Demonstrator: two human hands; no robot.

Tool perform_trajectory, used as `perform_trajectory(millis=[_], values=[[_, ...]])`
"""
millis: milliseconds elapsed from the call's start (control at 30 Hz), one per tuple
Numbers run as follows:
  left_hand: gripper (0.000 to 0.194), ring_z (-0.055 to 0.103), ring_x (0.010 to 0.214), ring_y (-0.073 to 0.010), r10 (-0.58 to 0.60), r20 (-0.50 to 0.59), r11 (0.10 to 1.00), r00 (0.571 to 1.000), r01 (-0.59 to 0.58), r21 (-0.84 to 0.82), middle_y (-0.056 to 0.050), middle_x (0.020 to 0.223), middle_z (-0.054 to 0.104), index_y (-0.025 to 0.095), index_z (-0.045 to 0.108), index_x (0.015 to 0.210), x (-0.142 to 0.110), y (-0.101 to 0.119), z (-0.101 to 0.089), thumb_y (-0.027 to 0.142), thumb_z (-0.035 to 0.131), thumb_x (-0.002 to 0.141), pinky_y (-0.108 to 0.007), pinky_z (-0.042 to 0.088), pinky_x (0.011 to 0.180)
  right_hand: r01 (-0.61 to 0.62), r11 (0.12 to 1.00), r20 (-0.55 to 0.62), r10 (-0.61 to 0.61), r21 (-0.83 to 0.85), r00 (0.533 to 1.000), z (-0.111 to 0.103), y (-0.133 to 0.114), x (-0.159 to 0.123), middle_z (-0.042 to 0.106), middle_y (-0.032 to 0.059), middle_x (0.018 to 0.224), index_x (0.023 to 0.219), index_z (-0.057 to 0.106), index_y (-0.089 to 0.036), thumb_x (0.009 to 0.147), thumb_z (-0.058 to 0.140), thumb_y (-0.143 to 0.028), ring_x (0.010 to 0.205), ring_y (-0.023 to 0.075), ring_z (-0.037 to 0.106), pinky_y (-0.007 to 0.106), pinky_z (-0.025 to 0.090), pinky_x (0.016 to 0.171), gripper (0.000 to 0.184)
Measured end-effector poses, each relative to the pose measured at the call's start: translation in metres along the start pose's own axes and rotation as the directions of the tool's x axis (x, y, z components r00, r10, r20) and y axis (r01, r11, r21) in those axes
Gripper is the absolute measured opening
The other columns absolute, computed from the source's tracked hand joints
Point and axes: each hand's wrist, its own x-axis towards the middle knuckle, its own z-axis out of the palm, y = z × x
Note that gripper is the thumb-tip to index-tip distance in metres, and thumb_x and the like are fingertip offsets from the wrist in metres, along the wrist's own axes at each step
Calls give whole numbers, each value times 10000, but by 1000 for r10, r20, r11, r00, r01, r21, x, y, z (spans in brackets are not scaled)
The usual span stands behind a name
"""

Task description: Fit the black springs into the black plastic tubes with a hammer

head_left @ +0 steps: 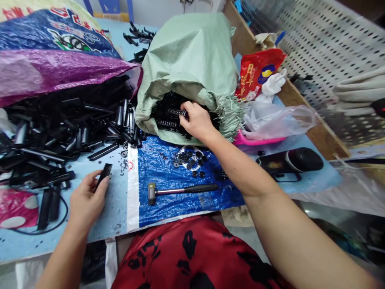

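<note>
My left hand (89, 197) grips a short black plastic piece (104, 175), held upright between thumb and fingers above the light blue table. My right hand (195, 120) reaches into the open mouth of a pale green woven sack (192, 48). Its fingers are curled among black perforated plastic parts (170, 119), and what they pinch is hidden. Below the sack, small black round pieces (189, 158) lie loose on a blue plastic sheet (168, 214). A small hammer (180, 190) with a black handle lies across that sheet, nearer to me.
A heap of black plastic pieces (72, 136) spills from a purple and blue sack (60, 68) at left. To the right are a black bottle (291, 160), a red packet (258, 72), a clear plastic bag (276, 118) and a wooden edge board (313, 120).
</note>
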Motion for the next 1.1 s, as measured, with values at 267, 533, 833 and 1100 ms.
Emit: perform_trajectory(millis=[267, 533, 833, 1100], values=[[411, 442, 425, -85, -154, 496, 612, 854, 477, -630, 41, 607, 598, 208, 617, 1045, -37, 57, 32, 349, 821, 717, -187, 337, 440, -488, 29, 454, 320, 872, 831, 8, -38, -110, 580, -2, 830, 1018, 592, -172, 810, 673, -791, 684, 79, 518, 226, 474, 640, 658], [415, 501, 450, -79, 112, 484, 690, 868, 283, -666, 25, 729, 685, 210, 561, 978, -69, 84, 76, 525, 799, 849, -211, 401, 493, -589, -296, 642, 126, 752, 756, 15, -84, -150, 459, -80, 641, 1094, 586, -190, 803, 692, -804, 443, 26, 350, 161, 266, 435, 688], [270, 581, 718, -132, 253, 272, 836, 928, -68, -545, 4, 800, 685, 191, 756, 910, -81, 93, 109, 405, 862, 782, -246, 492, 688, -362, 107, 345, 152, 926, 926, 26, -93, -160, 630, 137, 1391, 1330, 623, -165, 927, 541, -782, 1260, 193, 642, 326, 584, 1066, 741], [375, 511, 604, -116, 193, 350, 839, 917, 31, -543, 5, 711, 631, 187, 728, 883, -78, 83, 89, 541, 833, 818, -242, 437, 574, 523, 686, -159, -522, 506, 838, 19, -52, -168, 395, 195, 1634, 1688, 221, -195, 904, 755, -544, 1568, 258, 420, 442, 430, 1308, 1011]])
